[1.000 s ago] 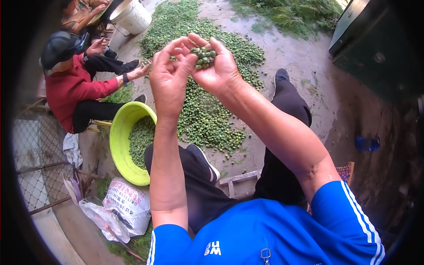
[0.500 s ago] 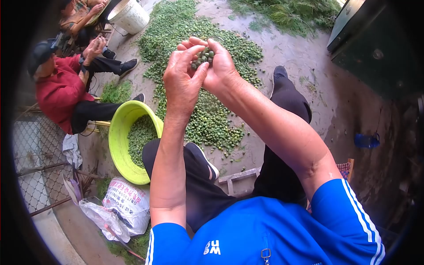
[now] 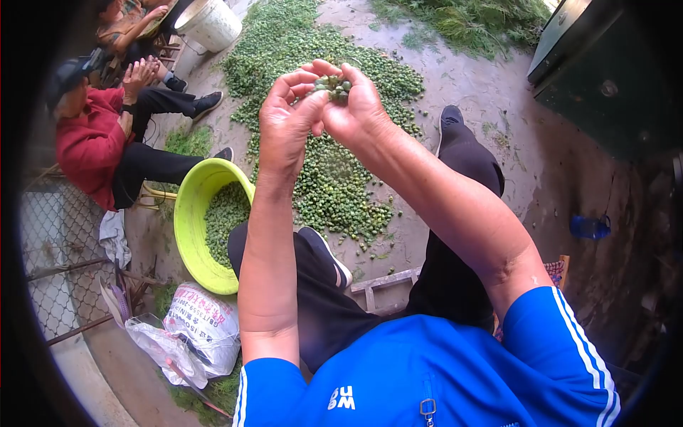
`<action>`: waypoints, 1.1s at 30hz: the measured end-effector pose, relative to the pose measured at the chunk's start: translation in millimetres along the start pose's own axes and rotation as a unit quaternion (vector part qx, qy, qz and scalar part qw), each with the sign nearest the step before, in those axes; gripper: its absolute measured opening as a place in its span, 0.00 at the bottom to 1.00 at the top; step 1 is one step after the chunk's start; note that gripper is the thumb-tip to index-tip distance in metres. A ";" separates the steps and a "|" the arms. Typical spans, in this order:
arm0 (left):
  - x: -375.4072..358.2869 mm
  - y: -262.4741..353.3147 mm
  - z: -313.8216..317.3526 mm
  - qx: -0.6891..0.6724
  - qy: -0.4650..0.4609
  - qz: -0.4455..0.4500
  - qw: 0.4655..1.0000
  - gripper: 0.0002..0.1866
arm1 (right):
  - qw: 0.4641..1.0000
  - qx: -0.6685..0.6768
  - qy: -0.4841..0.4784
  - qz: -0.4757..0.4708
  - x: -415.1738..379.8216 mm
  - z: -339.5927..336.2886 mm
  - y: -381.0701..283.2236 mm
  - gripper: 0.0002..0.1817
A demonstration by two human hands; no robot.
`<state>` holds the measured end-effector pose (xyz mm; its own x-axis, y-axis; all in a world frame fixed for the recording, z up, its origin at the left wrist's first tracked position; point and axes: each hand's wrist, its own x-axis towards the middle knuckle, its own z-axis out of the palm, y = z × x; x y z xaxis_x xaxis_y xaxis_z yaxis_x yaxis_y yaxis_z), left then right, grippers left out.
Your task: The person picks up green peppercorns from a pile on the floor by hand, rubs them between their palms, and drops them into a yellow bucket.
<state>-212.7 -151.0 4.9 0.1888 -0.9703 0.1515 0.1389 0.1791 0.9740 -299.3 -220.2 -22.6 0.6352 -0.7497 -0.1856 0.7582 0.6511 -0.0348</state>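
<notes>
Small round green cones [image 3: 334, 88] lie in my cupped right hand [image 3: 356, 107], which is raised in front of me. My left hand [image 3: 286, 117] meets it from the left, with its fingers curled and its thumb against the cones. The two hands touch near the fingertips; part of what lies between them is hidden. Below and beyond my hands, a broad heap of the same green cones [image 3: 334, 188] is spread over the floor. A yellow-green tub [image 3: 186, 220] by my left knee holds more of them.
Two people sit at the left, one in a red shirt [image 3: 85, 146]. A white bucket [image 3: 213, 27] stands behind the heap. Feathery green branches [image 3: 469, 25] lie at the back, and a printed white sack [image 3: 206, 327] stands at lower left. A dark cabinet [image 3: 605, 78] is at right.
My left hand has shifted slightly down and left, and its thumb now lies across the cones' near edge. The person in red has lowered their hands a little.
</notes>
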 end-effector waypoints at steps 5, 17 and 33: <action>3.5 7.4 -8.2 -0.293 0.002 -0.065 0.954 0.13 | 0.997 0.061 0.024 -0.028 1.0 5.2 -0.2 0.23; 3.9 5.2 0.5 -0.523 -0.029 -0.089 0.847 0.23 | 0.994 0.109 0.008 0.022 -1.7 8.7 0.7 0.17; 0.8 4.4 -2.3 -0.548 -0.027 -0.074 0.832 0.24 | 0.998 0.058 0.010 0.003 -1.9 6.4 5.4 0.14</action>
<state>-209.7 -150.6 8.9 0.0501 -0.9956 0.0797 0.9665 0.0684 0.2474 -295.5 -216.1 -16.1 0.6382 -0.7419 -0.2058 0.7665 0.6372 0.0798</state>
